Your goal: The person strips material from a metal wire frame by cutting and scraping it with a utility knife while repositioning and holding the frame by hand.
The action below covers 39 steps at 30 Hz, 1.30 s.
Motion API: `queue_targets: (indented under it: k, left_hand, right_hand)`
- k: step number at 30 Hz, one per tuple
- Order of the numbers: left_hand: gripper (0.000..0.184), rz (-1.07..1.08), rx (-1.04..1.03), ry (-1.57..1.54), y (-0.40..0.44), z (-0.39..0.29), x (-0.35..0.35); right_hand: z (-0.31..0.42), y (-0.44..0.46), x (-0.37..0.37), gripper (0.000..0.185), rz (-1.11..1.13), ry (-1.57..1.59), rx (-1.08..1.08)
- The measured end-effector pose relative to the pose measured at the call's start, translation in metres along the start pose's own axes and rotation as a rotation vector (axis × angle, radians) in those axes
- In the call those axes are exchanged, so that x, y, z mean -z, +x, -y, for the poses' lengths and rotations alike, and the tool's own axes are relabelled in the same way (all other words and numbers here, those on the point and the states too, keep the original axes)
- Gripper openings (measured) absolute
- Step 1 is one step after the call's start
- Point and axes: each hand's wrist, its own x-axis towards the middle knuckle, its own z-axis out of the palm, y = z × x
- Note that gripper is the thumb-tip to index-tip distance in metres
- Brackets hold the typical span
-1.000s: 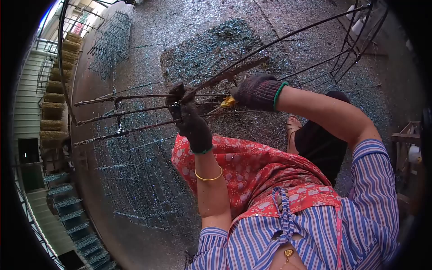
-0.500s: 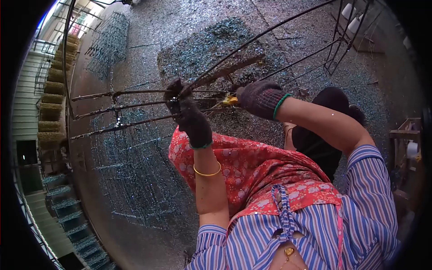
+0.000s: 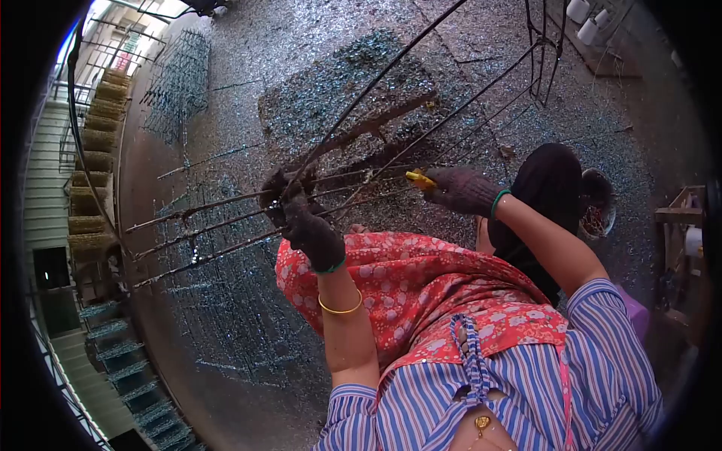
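Observation:
My left hand (image 3: 304, 222), in a dark knitted glove, is closed around the thin dark rods of a metal wire frame (image 3: 218, 199). The rods run out to the left and up to the right in front of me. In my right hand (image 3: 466, 189), also gloved, is a small yellow tool (image 3: 420, 180) whose exact kind I cannot make out. That hand is beside the rods, right of my left hand, with the tool's tip pointing at them. Below the frame, a red floral apron (image 3: 391, 278) covers my lap.
A low block covered in glittering flakes (image 3: 346, 90) stands ahead on a flake-strewn floor. Glittering wire frames (image 3: 233, 308) lie at the left. White spools (image 3: 587, 30) sit at the upper right. A bucket (image 3: 599, 203) is beside my dark-clad knee (image 3: 549, 180).
My right hand has moved right and slightly down with the yellow tool, away from my left hand. The wire frame has shifted and tilted a little, still in my left hand.

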Motion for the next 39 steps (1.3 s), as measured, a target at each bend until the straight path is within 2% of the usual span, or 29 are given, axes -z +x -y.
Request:
queue_targets:
  k: [1, 4, 6, 7, 9, 10, 12, 15, 19, 20, 22, 23, 25, 27, 28, 29, 30, 31, 33, 34, 35, 36, 37, 38, 39]
  left_hand:
    - [0.035, 0.003, -0.003, 0.006, 0.001, 0.004, 0.000]
    - [0.036, 0.084, -0.110, -0.110, 0.007, 0.021, 0.006]
    - [0.036, 0.100, -0.307, 0.099, 0.009, 0.023, 0.010]
    - [0.036, 0.095, -0.308, 0.101, 0.009, 0.021, 0.012]
    - [0.036, -0.009, 0.066, 0.045, 0.007, 0.013, 0.011]
    - [0.036, -0.013, 0.065, 0.045, 0.008, 0.013, 0.008]
    - [0.037, 0.042, 0.023, -0.205, 0.011, 0.013, 0.001]
    - [0.036, 0.017, -0.002, -0.297, 0.013, 0.016, -0.005]
    - [0.035, -0.021, 0.011, -0.245, 0.015, 0.019, -0.004]
    - [0.034, -0.043, 0.012, -0.129, 0.013, 0.017, -0.005]
    - [0.034, -0.065, 0.018, -0.012, 0.014, 0.006, -0.009]
    - [0.034, -0.008, 0.045, -0.064, 0.017, -0.001, -0.013]
    - [0.034, 0.048, 0.075, -0.111, 0.019, 0.000, -0.013]
    - [0.028, 0.068, -0.031, -0.115, 0.020, 0.009, -0.012]
    - [0.028, 0.064, -0.028, -0.115, 0.022, -0.004, -0.018]
    - [0.025, -0.126, 0.314, -0.341, 0.024, -0.021, -0.024]
    - [0.024, -0.319, 0.655, -0.565, 0.025, -0.031, -0.028]
    - [0.024, -0.323, 0.655, -0.563, 0.020, -0.020, -0.023]
    - [0.024, -0.155, -0.141, 0.433, 0.005, 0.018, -0.008]
    - [0.024, -0.150, -0.141, 0.433, 0.008, 0.024, -0.007]
    - [0.025, -0.077, -0.102, 0.260, 0.014, 0.028, -0.008]
    - [0.026, -0.009, -0.062, 0.088, 0.017, 0.032, -0.007]
    - [0.026, -0.012, -0.065, 0.087, 0.017, 0.035, -0.004]
    - [0.028, 0.055, -0.089, 0.218, 0.016, 0.036, 0.000]
    - [0.031, 0.122, -0.115, 0.348, 0.015, 0.037, 0.003]
  right_hand:
    - [0.001, 0.004, -0.001, 0.031, -0.031, -0.014, 0.067]
    - [0.010, 0.016, 0.002, 0.031, 0.013, -0.063, 0.045]
    - [0.006, 0.026, 0.001, 0.032, 0.030, -0.040, 0.071]
    - [0.003, 0.032, 0.000, 0.033, 0.046, -0.022, 0.093]
    - [-0.008, 0.045, -0.005, 0.034, 0.019, -0.001, 0.177]
    - [-0.013, 0.051, -0.006, 0.036, -0.010, 0.020, 0.257]
    - [-0.015, 0.060, -0.005, 0.036, 0.031, -0.006, 0.245]
    - [-0.009, 0.071, -0.004, 0.034, 0.108, -0.096, 0.228]
    - [-0.004, 0.091, -0.013, 0.024, 0.125, -0.323, 0.157]
    - [-0.004, 0.093, -0.015, 0.024, 0.129, -0.320, 0.157]
    - [-0.007, 0.096, -0.016, 0.019, -0.019, -0.535, 0.202]
    - [-0.009, 0.098, -0.015, 0.019, -0.016, -0.533, 0.202]
    - [-0.015, 0.104, -0.011, 0.015, -0.245, -0.574, 0.348]
    - [-0.022, 0.105, -0.008, 0.018, -0.169, -0.575, 0.367]
    - [-0.026, 0.100, -0.008, 0.017, -0.229, -0.354, 0.256]
    - [-0.030, 0.095, -0.008, 0.016, -0.284, -0.134, 0.142]
    - [-0.037, 0.093, -0.006, 0.016, -0.278, -0.138, 0.145]
    - [-0.042, 0.091, -0.004, 0.022, -0.255, -0.049, 0.113]
    - [-0.044, 0.086, -0.007, 0.028, -0.237, 0.047, 0.077]
    - [-0.038, 0.078, -0.008, 0.030, -0.196, 0.230, 0.112]
    - [-0.031, 0.072, -0.008, 0.032, -0.152, 0.412, 0.149]
    - [-0.021, 0.066, -0.003, 0.032, -0.152, 0.411, 0.151]
    - [-0.009, 0.059, 0.006, 0.034, -0.036, 0.469, 0.017]
    - [0.001, 0.052, 0.015, 0.037, 0.080, 0.522, -0.116]
    - [0.005, 0.045, 0.022, 0.037, 0.075, 0.517, -0.111]
